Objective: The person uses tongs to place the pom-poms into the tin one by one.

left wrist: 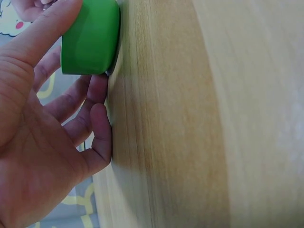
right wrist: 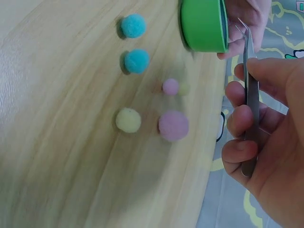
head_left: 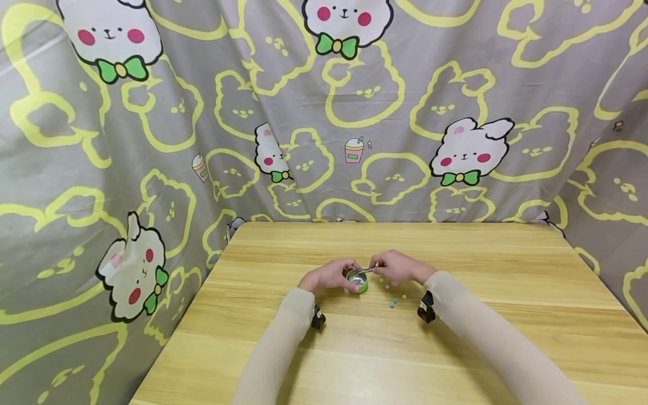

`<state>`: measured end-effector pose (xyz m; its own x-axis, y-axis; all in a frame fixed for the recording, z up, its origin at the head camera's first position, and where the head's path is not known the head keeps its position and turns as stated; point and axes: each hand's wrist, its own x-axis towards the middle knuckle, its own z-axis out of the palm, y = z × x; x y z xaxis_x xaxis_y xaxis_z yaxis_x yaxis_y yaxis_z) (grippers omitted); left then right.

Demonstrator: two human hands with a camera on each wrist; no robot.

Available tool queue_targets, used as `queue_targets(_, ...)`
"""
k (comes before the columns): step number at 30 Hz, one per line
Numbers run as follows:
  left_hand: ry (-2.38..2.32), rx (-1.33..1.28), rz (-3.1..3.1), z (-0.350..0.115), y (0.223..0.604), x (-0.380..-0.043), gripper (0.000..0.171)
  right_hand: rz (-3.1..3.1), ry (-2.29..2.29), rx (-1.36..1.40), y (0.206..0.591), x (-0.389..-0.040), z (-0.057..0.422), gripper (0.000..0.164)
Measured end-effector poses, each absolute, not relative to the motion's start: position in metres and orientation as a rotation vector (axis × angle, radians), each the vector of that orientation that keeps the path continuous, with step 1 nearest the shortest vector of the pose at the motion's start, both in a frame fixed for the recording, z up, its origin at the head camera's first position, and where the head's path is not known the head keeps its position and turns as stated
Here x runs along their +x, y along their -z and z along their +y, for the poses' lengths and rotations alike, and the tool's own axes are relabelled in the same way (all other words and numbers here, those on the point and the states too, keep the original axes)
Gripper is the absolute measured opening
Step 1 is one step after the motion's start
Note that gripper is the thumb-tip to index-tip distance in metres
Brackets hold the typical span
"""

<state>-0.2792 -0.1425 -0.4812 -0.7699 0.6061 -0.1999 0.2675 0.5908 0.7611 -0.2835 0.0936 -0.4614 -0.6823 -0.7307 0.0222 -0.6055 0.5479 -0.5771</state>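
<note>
A small round green tin stands on the table, its top open with a shiny inside. My left hand holds it, thumb on the near side and fingers around the far side; the tin's green wall shows in the left wrist view. In my right hand I grip metal tweezers with bent tips. The tips are slightly apart beside the tin's rim, with nothing visible between them. Near the tin lie fuzzy pom-poms: two blue ones, a cream one and a larger pink one.
A small pink pom-pom and a pale yellow one lie close together beside the tin. The wooden table reaches back to a grey curtain with cartoon prints, which also hangs along both sides.
</note>
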Motion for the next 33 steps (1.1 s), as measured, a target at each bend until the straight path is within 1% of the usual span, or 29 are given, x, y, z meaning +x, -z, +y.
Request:
queue_targets(6, -1.024, 0.693, 2.387, -0.142, 0.481, -0.279, 0.041, 2.541, 0.862, -1.062, 0.454, -0.281, 0.1, 0.017)
queue_targets(16, -1.016, 0.701, 2.392, -0.142, 0.482, -0.278, 0.042, 2.613, 0.857, -1.145, 0.45, -0.277, 0.12, 0.016)
queue_targets(27, -1.043, 0.674, 2.36, -0.144, 0.481, -0.279, 0.042, 2.618, 0.882, -1.106, 0.447, -0.274, 0.145, 0.015)
queue_targets(33, -1.05, 0.675, 2.357, -0.144, 0.482, -0.281, 0.041, 2.638, 0.863, -1.095, 0.452, -0.274, 0.157, 0.015)
